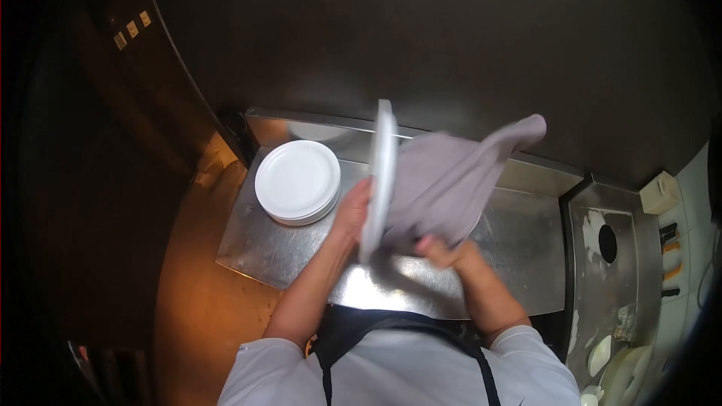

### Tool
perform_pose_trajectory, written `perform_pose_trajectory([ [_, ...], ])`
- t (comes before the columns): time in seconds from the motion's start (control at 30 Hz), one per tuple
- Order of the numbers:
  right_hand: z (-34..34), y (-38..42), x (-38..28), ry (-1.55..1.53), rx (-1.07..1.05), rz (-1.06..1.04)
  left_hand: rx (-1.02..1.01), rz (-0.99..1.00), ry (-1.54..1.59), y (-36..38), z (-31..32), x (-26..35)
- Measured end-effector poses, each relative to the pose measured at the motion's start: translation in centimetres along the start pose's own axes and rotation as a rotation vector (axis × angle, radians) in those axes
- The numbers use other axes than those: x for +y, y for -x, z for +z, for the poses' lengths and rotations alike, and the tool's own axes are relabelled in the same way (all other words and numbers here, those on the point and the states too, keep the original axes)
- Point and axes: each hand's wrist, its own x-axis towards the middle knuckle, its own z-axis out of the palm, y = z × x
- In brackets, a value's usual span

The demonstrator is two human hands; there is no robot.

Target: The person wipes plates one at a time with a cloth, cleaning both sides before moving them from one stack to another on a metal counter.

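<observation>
My left hand (353,210) grips a white plate (382,173), which is held up nearly on edge above the steel counter, so its face is turned away. In my right hand (445,252) is a greyish-purple cloth (444,180), gripped at its lower edge, with one corner flaring out to the upper right. The cloth hangs close beside the plate; motion blur hides whether they touch. To the left of my left hand, a stack of white plates (297,179) rests on the counter.
The steel counter (519,256) has a raised back edge against a dark wall (451,45). At right is a steel sink unit (602,286) with a round black opening (608,243) and white dishes (600,356). Knives (671,248) hang on the tiled wall.
</observation>
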Motion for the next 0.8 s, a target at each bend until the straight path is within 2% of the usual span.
perform_pose_trajectory([
  [0.03, 1.6, -0.9, -0.9, 0.126, 0.086, -0.116, 0.262, 0.004, -0.188, 0.8, 5.8, 0.9],
  [0.07, 3.3, -1.9, -1.9, 0.261, 0.187, -0.219, 0.194, -0.023, -0.132, 0.3, 5.7, -0.1],
  [0.1, 4.6, -1.9, 0.5, 0.259, 0.224, -0.158, 0.123, -0.052, -0.077, -0.4, 4.7, -1.5],
  [0.13, 4.1, -3.3, 0.4, 0.062, 0.263, 0.000, 0.052, -0.083, -0.019, -1.2, 3.7, -2.5],
  [0.17, 3.5, -4.7, 0.3, -0.166, 0.335, 0.149, 0.005, -0.062, -0.111, -1.6, 2.4, -2.8],
  [0.23, 2.9, -8.0, -1.5, -0.701, 0.521, 0.358, -0.016, 0.006, -0.075, -1.4, 4.0, -1.7],
  [0.27, 5.0, -5.7, 0.3, -0.340, 0.409, 0.170, 0.146, 0.029, -0.160, -1.9, 3.0, -1.6],
  [0.3, 7.0, -3.4, 2.1, 0.009, 0.373, -0.033, 0.158, 0.071, -0.184, -0.9, 5.7, 0.8],
  [0.33, 9.4, -2.4, 2.3, -0.141, 0.456, -0.112, 0.090, 0.151, -0.291, -2.1, 3.6, 0.5],
  [0.4, 9.0, -1.2, -2.4, -0.633, 0.386, 0.012, 0.036, 0.238, -0.463, -3.0, 0.5, -0.2],
  [0.43, 7.3, -1.7, -3.5, -0.456, 0.385, -0.098, 0.043, 0.247, -0.532, -2.8, 0.1, -0.2],
  [0.5, 3.4, -3.8, -5.0, -0.088, 0.379, -0.297, 0.086, 0.168, -0.400, -2.5, -1.1, -1.1],
  [0.53, 0.7, -5.7, -5.9, -0.118, 0.263, -0.238, 0.129, 0.084, -0.193, -2.2, -2.3, -2.3],
  [0.57, 0.0, -6.3, -5.5, -0.149, 0.212, -0.013, 0.174, 0.002, 0.015, -2.1, -2.9, -3.0],
  [0.6, -0.3, -7.7, -4.6, -0.315, 0.295, 0.077, 0.106, 0.216, -0.618, 0.5, 2.3, -0.7],
  [0.63, -0.7, -9.2, -3.7, -0.497, 0.397, 0.153, 0.048, 0.065, -0.425, -0.8, 0.1, -1.8],
  [0.67, -1.0, -10.6, -2.8, -0.674, 0.514, 0.213, 0.016, 0.013, -0.324, -0.2, 1.3, -1.2],
  [0.7, 0.6, -10.9, -2.4, -0.677, 0.626, 0.250, 0.039, 0.011, -0.286, 0.1, 1.7, -1.0],
  [0.73, 2.6, -9.5, -1.1, -0.565, 0.556, 0.356, 0.062, 0.010, -0.249, 0.3, 2.2, -0.8],
  [0.8, 9.9, -4.2, 3.4, -0.268, 0.523, 0.233, 0.210, 0.110, -0.308, -0.7, 1.4, -0.6],
])
